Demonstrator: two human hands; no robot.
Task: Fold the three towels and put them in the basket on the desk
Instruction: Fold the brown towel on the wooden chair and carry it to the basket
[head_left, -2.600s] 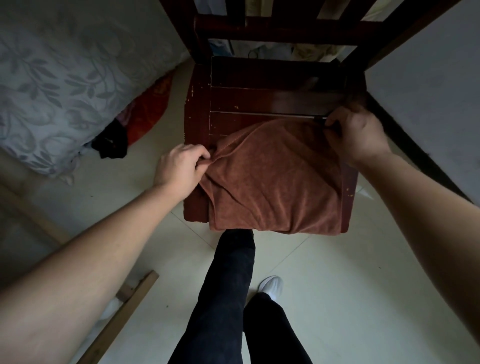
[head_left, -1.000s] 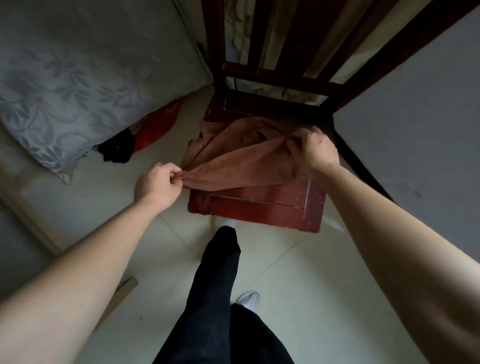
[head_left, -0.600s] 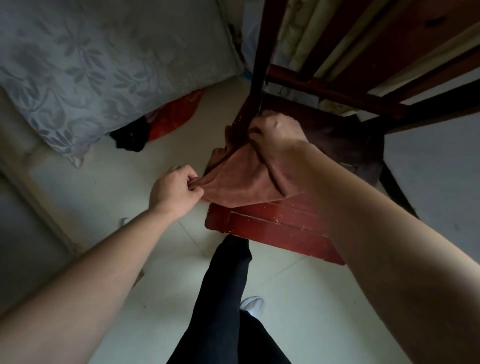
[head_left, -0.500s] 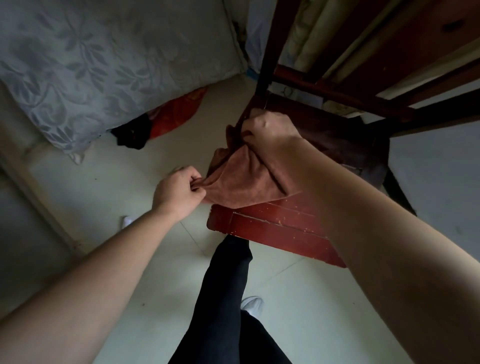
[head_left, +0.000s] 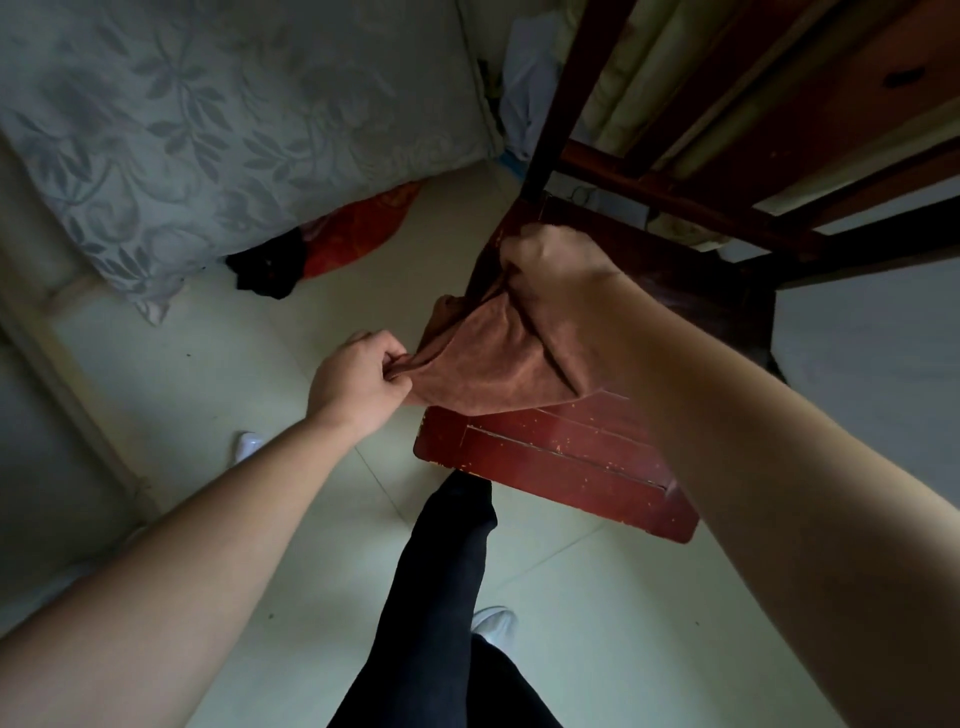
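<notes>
Moved since the earliest frame: the brown towel (head_left: 483, 364), then spread across the chair seat (head_left: 561, 462), is now gathered toward the seat's far left corner, and the front boards are bare. The right hand (head_left: 550, 265) has crossed from the right rear of the seat to the left rear.

Items, left to right:
- Bed cover (head_left: 208, 130), grey, leaf pattern, hanging down to the floor (head_left: 208, 395).
- Black cloth (head_left: 267, 267) and red cloth (head_left: 358, 228), on the floor at the edge of the bed cover, touching each other.
- White shoe (head_left: 248, 446), partly hidden behind the left forearm.
- Left hand (head_left: 358, 379), just off the seat's left edge; fingers (head_left: 388, 370) curled, pinching one corner of the towel.
- Towel: stretched between the two hands, its lower fold lying on the seat.
- Right hand: above the seat's rear left corner, seen from the back; fingers (head_left: 514, 249) clenched around a bunched part of the towel.
- Chair: dark red wood, paint chipped, back rail (head_left: 550, 104) rising at upper right.
- Leg in black trousers (head_left: 436, 597), below the seat's front edge, with a second white shoe (head_left: 493, 621) beside it.
</notes>
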